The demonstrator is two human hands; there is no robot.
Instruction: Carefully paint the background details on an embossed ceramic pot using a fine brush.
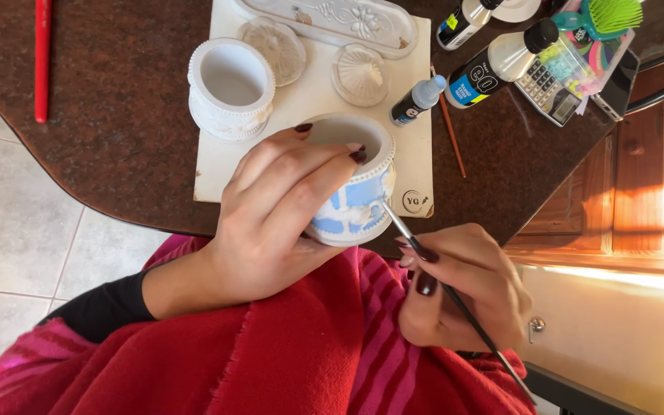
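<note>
Left hand (pixel 270 223) fingers wrapped round white ceramic pot with blue panels (pixel 355 200), right hand (pixel 463 288) fingers pinching thin paintbrush (pixel 439 273), tip touching pot just beyond left fingertips

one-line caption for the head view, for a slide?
Left hand steadies a small white pot, partly painted blue, while the right hand touches a thin paintbrush to its side, above a red blanket.

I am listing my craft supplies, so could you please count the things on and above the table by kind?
Round plaster pots: 2 (plain white pot; half-blue pot held by left hand)
Round lids: 2
Oval tray: 1
Paint bottles: 3
Brushes: 2 (thin brush in right hand; brown brush)
Total: 10
</note>
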